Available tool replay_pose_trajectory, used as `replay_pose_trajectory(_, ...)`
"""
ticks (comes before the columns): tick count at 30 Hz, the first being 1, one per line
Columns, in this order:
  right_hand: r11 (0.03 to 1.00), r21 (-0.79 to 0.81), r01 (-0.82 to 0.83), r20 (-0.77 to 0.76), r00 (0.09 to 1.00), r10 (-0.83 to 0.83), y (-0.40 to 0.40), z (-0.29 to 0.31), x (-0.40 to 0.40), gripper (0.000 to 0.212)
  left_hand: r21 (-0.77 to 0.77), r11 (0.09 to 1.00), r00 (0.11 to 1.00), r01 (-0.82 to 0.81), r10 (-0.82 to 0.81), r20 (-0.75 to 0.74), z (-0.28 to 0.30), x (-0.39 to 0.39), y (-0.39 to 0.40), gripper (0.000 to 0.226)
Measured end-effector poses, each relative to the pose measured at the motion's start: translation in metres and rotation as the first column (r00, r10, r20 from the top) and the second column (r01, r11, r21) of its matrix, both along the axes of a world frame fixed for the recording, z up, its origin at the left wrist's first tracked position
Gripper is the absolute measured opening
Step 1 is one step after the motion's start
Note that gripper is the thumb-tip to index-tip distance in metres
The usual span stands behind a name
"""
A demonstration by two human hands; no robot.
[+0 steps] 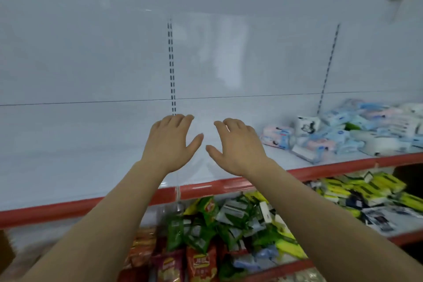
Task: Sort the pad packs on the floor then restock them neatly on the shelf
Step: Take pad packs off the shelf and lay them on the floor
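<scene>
Nearest, at 6 o'clock, snack bags point(201, 256) and green packets point(229, 220) crowded the lower shelf. Above them both forearms reached over the red front lip point(68, 209) of the white shelf point(80, 155). The left hand point(171, 142) and right hand point(238, 146) hovered side by side with fingers spread wide, holding nothing. The pad packs point(338, 130) lay in a loose heap at 3 o'clock on the same shelf, well apart from the hands; the floor was out of view. Judged risk: a sweep rightward could knock the heap's front packs, which sat close to the lip, onto the shelf below. Open room stretched from 9 to 12 o'clock, back to the slotted upright point(171, 64)
</scene>
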State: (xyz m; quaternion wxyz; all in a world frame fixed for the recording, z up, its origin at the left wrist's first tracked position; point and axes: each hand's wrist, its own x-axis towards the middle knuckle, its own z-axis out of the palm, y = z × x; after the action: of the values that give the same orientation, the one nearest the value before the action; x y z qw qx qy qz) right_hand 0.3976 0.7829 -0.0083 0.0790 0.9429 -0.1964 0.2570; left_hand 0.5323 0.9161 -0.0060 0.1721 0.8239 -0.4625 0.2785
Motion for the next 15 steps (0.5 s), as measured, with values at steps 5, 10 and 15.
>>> replay_pose_trajectory(5,0.962,0.049,0.268,-0.006,0.963,-0.268,-0.064,-0.002,-0.1,0.068,0.05,0.969,0.97,0.243,-0.241,-0.04,-0.006,-0.064,-0.093,0.064)
replay_pose_trajectory(10,0.868,0.086,0.489,-0.037,0.872,-0.488,-0.103,-0.001,-0.181,0.073,0.092,0.906,0.911,0.412,-0.409,-0.053,-0.006,-0.121,-0.156,0.071)
replay_pose_trajectory(15,0.805,0.112,0.582,-0.087,0.813,-0.575,-0.119,-0.006,-0.222,0.074,0.164,0.868,0.883,0.468,-0.465,-0.057,-0.018,-0.139,-0.195,0.061)
